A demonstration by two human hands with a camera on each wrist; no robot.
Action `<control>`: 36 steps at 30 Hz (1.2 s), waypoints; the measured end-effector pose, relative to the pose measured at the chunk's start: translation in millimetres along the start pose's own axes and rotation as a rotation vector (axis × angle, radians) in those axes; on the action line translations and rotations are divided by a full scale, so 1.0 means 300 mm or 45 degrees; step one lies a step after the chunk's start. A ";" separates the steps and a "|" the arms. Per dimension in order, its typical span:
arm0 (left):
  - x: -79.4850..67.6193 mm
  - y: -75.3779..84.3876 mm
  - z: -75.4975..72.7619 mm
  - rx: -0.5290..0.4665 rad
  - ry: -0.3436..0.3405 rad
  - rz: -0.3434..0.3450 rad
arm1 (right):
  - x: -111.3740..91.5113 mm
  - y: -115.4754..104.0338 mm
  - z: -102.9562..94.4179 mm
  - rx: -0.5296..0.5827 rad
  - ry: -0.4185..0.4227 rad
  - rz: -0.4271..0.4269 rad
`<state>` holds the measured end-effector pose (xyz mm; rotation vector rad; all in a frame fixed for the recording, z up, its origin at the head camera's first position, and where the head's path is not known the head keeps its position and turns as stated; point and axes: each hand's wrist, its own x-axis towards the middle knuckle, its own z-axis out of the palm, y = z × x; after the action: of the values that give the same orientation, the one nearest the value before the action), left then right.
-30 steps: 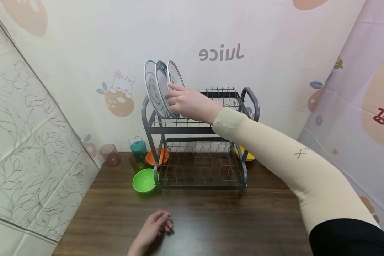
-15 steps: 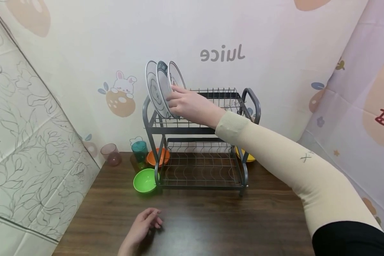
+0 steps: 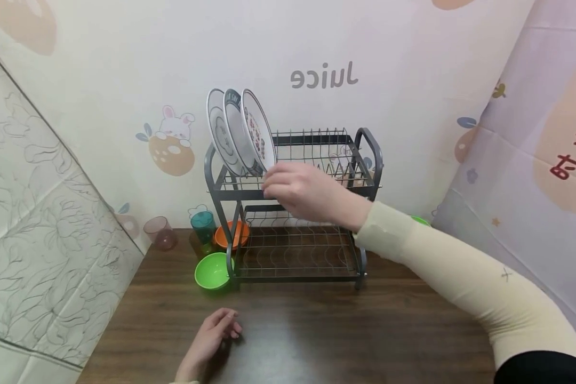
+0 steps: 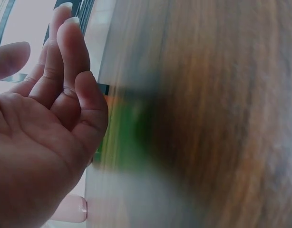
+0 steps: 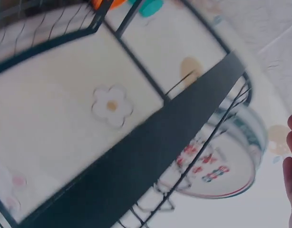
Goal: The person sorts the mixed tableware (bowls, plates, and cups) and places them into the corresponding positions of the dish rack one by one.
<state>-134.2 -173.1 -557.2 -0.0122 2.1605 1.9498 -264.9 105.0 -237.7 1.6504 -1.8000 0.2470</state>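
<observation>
Three round plates lean side by side at the left end of the upper tier of a dark dish rack (image 3: 288,194). The nearest to the right hand, a white plate with red patterns (image 3: 259,130), also shows in the right wrist view. Left of it stand a plate with a dark green lettered rim (image 3: 235,128) and a plate with grey rings (image 3: 219,130). My right hand (image 3: 307,192) is in front of the upper tier, just below and right of the plates, fingers loosely curled and holding nothing. Low over the table's front, my left hand (image 3: 213,333) is relaxed, palm bare in the left wrist view.
Left of the rack are a green bowl (image 3: 213,271), an orange bowl (image 3: 232,234), a teal cup (image 3: 203,226) and a clear pinkish cup (image 3: 160,233). A green edge (image 3: 420,220) shows behind the right sleeve. Printed cloth hangs behind the wooden table (image 3: 288,330).
My right hand has come off the patterned plate and moved down and toward me, leaving the plate standing in the rack. My left hand has shifted slightly left.
</observation>
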 end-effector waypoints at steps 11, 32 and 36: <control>0.005 0.014 -0.004 -0.015 0.039 -0.014 | -0.223 -0.211 0.014 0.182 0.028 0.168; 0.024 0.013 0.020 0.020 0.000 0.009 | -0.690 -0.442 0.156 0.486 0.327 1.140; 0.020 -0.002 0.066 0.025 -0.096 0.018 | -0.765 -0.434 0.168 0.424 0.304 1.261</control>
<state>-136.6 -152.8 -560.5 0.0786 2.1375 1.9046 -166.7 239.5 -448.6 0.7217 -2.3170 1.1646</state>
